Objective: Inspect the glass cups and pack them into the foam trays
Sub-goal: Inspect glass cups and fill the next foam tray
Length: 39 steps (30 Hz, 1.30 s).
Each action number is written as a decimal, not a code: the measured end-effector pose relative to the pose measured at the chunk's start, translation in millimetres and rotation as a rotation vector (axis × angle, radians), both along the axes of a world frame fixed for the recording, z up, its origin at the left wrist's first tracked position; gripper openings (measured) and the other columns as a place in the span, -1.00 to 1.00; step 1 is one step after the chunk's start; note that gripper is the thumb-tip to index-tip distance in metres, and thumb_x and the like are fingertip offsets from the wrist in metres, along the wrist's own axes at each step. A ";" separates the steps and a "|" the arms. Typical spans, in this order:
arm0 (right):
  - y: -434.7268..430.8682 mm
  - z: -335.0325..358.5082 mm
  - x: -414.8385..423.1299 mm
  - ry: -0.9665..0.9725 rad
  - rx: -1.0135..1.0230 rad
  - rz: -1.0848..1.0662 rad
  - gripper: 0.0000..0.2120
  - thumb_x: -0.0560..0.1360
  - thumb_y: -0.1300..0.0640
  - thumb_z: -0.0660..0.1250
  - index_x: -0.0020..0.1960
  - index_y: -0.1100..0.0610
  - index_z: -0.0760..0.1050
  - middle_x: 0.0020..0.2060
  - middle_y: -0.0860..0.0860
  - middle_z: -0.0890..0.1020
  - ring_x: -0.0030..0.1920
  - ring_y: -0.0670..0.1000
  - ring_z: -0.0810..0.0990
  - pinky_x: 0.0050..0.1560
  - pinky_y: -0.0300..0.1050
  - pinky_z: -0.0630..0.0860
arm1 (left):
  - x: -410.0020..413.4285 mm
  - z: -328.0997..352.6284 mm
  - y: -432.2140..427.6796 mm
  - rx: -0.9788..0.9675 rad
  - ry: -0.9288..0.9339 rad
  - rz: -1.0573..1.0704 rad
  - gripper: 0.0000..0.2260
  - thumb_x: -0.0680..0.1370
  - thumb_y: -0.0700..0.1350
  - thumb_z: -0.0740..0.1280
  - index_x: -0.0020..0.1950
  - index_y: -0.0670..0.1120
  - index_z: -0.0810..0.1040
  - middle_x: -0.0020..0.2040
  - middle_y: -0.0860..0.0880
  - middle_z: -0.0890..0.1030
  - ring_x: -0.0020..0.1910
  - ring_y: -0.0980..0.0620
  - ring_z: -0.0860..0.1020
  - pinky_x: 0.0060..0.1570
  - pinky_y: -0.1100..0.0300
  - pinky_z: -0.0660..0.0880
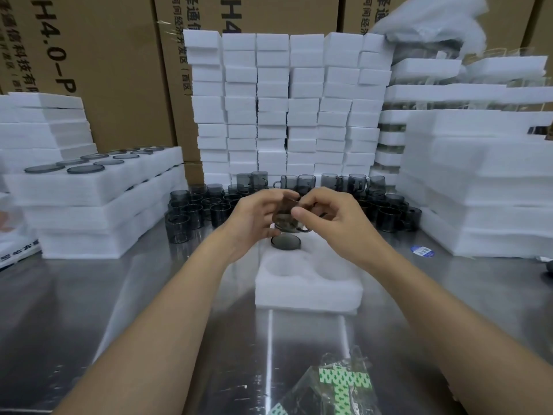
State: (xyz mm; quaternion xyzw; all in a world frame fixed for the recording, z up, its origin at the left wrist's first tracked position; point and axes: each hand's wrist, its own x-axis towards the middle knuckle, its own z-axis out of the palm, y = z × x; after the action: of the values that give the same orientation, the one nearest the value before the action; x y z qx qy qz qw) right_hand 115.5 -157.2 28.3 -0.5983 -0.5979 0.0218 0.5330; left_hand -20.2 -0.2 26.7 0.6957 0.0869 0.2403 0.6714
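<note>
Both hands are up over the far end of the foam tray (308, 290), holding one smoky glass cup (286, 218) between them: left hand (254, 220) curled round its side w/ thumb underneath, right hand (326, 215) pinching at the rim/handle side, fingers bent. The cup is off the table, tilted, just above a cup already packed (285, 242) in the far-left pocket. Glass looks thin, so probably light, stiff, slick and easy to chip, esp. at the rim and handle; safest hold is round the body, not the handle alone. The foam is soft and gives, so a cup should press in w/o force. Two near pockets are bare; the far-right one is hidden by the hand. Room is tight at the back: loose cups (203, 209) crowd the steel table (149, 310) behind the tray, foam stacks (287, 115) rise behind and at both sides. Near side is open, except a plastic bag (338, 387) at the front edge.
</note>
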 end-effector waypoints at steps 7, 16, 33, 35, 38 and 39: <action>-10.0 10.2 -9.9 -0.121 -0.330 0.272 -0.97 0.48 0.25 0.60 -0.12 0.17 0.77 -0.20 0.02 0.73 -0.28 -0.16 0.57 -0.18 -0.34 0.46 | 4.8 -5.1 3.4 -0.050 -0.042 0.264 -0.66 0.64 0.03 0.27 0.27 -0.08 0.70 0.10 -0.03 0.78 -0.03 0.07 0.70 0.00 0.05 0.44; -18.3 19.1 -3.7 -0.193 -0.396 0.247 -0.96 0.50 0.21 0.58 -0.13 0.11 0.78 -0.23 0.01 0.75 -0.28 -0.23 0.58 -0.12 -0.45 0.47 | 6.5 -4.6 2.0 -0.044 -0.053 0.260 -0.57 0.44 0.13 0.32 0.20 -0.04 0.71 0.04 -0.01 0.77 -0.07 0.08 0.70 -0.08 0.07 0.42; -14.3 14.4 -8.5 -0.265 -0.442 0.184 -0.92 0.48 -0.08 0.60 -0.11 -0.10 0.78 -0.16 -0.06 0.74 -0.12 0.13 0.63 -0.05 0.04 0.57 | 9.9 -9.1 2.1 0.023 -0.015 0.242 -0.59 0.46 0.13 0.32 0.19 -0.03 0.71 0.06 -0.04 0.77 -0.06 0.04 0.70 -0.05 0.06 0.45; -12.0 15.3 -4.8 -0.243 -0.361 0.099 -0.82 0.43 -0.14 0.63 0.01 -0.17 0.76 -0.02 -0.13 0.71 -0.14 0.05 0.62 -0.03 -0.02 0.57 | 10.8 -9.9 4.3 0.018 -0.016 0.245 -0.60 0.46 0.12 0.33 0.18 -0.02 0.72 0.06 -0.05 0.77 -0.04 0.01 0.70 0.02 0.01 0.48; -8.6 8.5 -0.4 -0.300 -0.449 0.126 -0.65 0.43 -0.15 0.64 0.19 -0.13 0.74 0.04 -0.24 0.71 -0.16 -0.29 0.58 -0.11 -0.33 0.49 | 13.5 -11.9 7.7 0.011 -0.036 0.244 -0.60 0.45 0.12 0.34 0.17 -0.04 0.72 0.04 -0.05 0.77 -0.08 0.02 0.70 0.00 0.01 0.47; -7.3 6.9 -1.8 -0.331 -0.498 0.124 -0.63 0.44 -0.15 0.63 0.21 -0.10 0.74 0.04 -0.29 0.69 -0.12 -0.41 0.55 -0.09 -0.41 0.44 | 14.3 -11.5 7.7 0.022 -0.025 0.251 -0.60 0.45 0.12 0.33 0.17 -0.04 0.72 0.03 -0.05 0.77 -0.08 0.03 0.70 -0.04 0.04 0.45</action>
State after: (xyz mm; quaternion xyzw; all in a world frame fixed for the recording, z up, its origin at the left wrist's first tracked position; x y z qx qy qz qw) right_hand 113.7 -164.5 35.2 -0.6682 -0.6883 0.1025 0.2631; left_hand -5.9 7.5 15.3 0.6837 0.1624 0.3320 0.6293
